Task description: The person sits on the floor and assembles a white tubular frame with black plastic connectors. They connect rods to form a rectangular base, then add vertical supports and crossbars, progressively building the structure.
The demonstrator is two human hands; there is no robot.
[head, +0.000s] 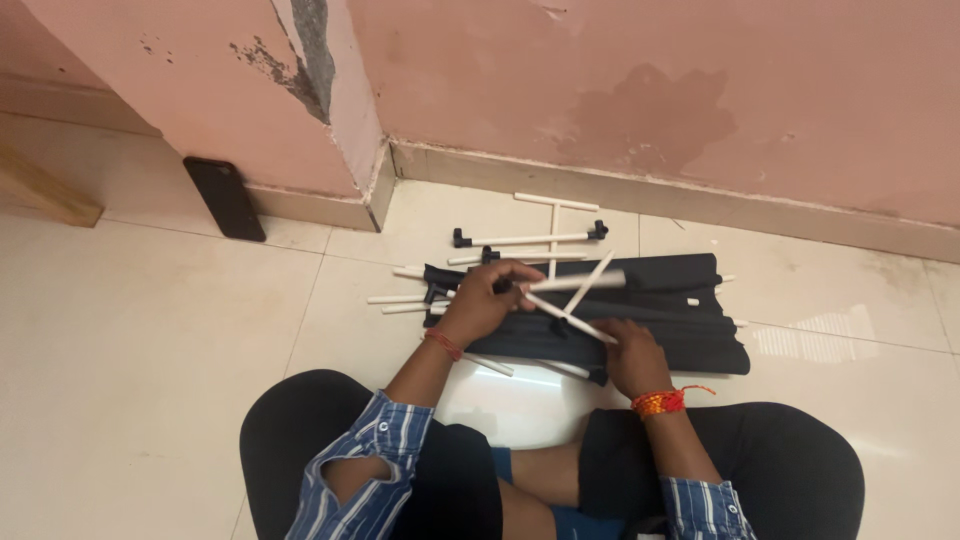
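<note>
Thin white rods [575, 283] across folded black fabric [660, 320]

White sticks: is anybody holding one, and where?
Yes. The left hand grips a white rod at its end. The right hand touches another's end.

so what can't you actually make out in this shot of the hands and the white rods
- Left hand, head view: its fingers curl over a white rod, hiding the palm side of the grip.
- Right hand: its fingertips rest on the dark fabric; whether they pinch a rod is hidden.
- How the crossing rods join: too small and partly covered by the hands.
- Rods under the fabric: only ends show.
- Legs: cut off by the bottom edge.
</note>
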